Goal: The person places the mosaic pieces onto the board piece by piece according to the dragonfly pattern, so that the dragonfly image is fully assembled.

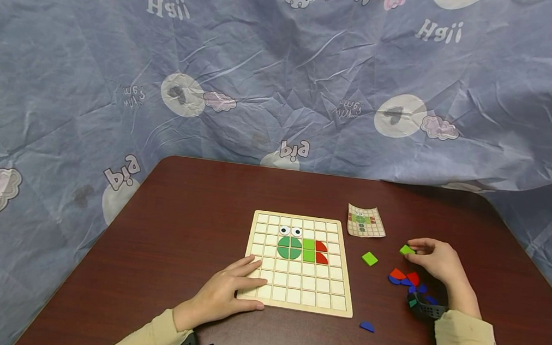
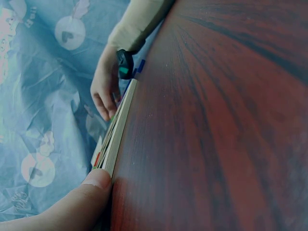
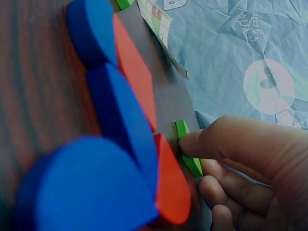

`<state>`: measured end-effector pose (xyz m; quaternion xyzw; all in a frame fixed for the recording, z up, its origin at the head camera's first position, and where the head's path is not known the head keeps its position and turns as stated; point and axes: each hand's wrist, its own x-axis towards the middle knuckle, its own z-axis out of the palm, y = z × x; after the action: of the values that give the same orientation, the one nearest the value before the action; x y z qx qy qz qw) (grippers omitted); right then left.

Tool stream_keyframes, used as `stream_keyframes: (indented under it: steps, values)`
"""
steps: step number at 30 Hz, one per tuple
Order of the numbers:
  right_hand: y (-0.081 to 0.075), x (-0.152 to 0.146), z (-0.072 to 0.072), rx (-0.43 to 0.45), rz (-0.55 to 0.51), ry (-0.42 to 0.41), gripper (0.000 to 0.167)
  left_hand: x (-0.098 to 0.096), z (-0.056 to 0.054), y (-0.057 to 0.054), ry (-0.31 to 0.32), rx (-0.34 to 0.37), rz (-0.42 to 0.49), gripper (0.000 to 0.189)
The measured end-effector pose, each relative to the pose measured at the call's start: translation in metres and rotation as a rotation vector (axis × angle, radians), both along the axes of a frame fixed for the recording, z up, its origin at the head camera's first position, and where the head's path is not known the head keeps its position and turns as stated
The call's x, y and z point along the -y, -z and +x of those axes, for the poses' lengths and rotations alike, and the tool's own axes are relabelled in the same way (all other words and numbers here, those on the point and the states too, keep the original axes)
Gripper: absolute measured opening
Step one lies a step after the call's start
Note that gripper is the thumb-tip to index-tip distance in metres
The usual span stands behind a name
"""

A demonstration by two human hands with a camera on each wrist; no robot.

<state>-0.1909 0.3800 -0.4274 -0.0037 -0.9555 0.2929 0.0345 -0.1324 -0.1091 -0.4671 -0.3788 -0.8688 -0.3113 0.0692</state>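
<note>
My left hand (image 1: 223, 291) lies with spread fingers on the near left corner of a pale wooden grid board (image 1: 297, 297). In the left wrist view, the thumb (image 2: 98, 179) presses at the board's edge. On the board are two googly-eye pieces (image 1: 290, 231), a dark green circle of quarter pieces (image 1: 283, 251), light green squares (image 1: 309, 245) and two red quarter pieces (image 1: 320, 258). At the right, my right hand (image 1: 440, 262) pinches a light green square tile (image 3: 188, 151) between thumb and fingers. Another light green tile (image 1: 369, 258) lies between the board and this hand.
Blue and red pieces (image 1: 406, 281) are heaped just below the right hand. A single blue half-round piece (image 1: 367, 327) lies nearer the front edge. Behind the board's right corner is a curled pattern card (image 1: 366, 222). A printed cloth (image 1: 283, 85) hangs behind the table.
</note>
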Motion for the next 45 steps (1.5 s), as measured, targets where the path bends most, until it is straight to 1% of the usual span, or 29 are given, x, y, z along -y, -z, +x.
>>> stream_keyframes:
  steps: [5, 13, 18, 23, 27, 31, 35, 38, 45]
  values:
    - [0.000, 0.000, 0.000, -0.001, -0.003, -0.012, 0.045, 0.000, 0.000, 0.000, -0.001, 0.004, -0.002, 0.049]
    - [-0.001, 0.001, 0.000, -0.025, -0.050, -0.025, 0.046, 0.000, 0.000, 0.001, -0.002, -0.002, 0.001, 0.049]
    - [-0.004, 0.006, -0.001, -0.063, -0.091, -0.040, 0.045, 0.000, 0.000, 0.000, 0.003, -0.012, 0.004, 0.049]
    - [-0.012, 0.016, -0.001, -0.115, -0.114, -0.064, 0.042, 0.000, -0.001, 0.000, 0.003, -0.016, -0.001, 0.048]
    - [-0.019, 0.028, -0.002, -0.150, -0.127, -0.102, 0.039, 0.000, 0.000, 0.000, 0.000, -0.007, -0.002, 0.048]
    - [-0.027, 0.045, -0.005, -0.166, -0.113, -0.150, 0.035, 0.000, 0.000, 0.000, -0.001, -0.012, 0.000, 0.048]
    - [-0.035, 0.066, -0.007, -0.151, -0.120, -0.194, 0.033, 0.000, 0.000, 0.000, 0.001, -0.023, 0.004, 0.048]
    - [-0.040, 0.083, -0.008, -0.134, -0.144, -0.235, 0.032, 0.000, -0.001, 0.000, 0.002, -0.023, 0.006, 0.048]
    - [-0.048, 0.122, -0.019, -0.106, -0.195, -0.342, 0.030, 0.000, -0.001, 0.000, 0.005, -0.016, 0.001, 0.049]
